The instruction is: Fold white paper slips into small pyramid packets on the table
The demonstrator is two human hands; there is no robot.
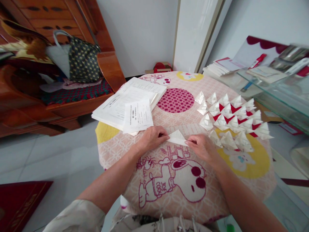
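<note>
A small piece of white paper (177, 137), folded to a peak at the top with a straight strip along its bottom, lies flat near the front of the round table. My left hand (154, 138) pinches its left end. At the right end, my right hand (200, 145) grips it between thumb and fingers. Up and to the left is a stack of printed sheets (116, 106), with a smaller printed slip (138, 115) on top. Several folded white paper triangles (228, 139) stand in rows to the right, some over red pieces.
A patterned cloth (173, 180) covers the table. To the right, a glass shelf (285, 96) overhangs near the table edge, with papers (227, 66) and a red marker (258, 60) behind. A wooden bench (72, 109) holding a patterned bag (83, 59) stands on the left.
</note>
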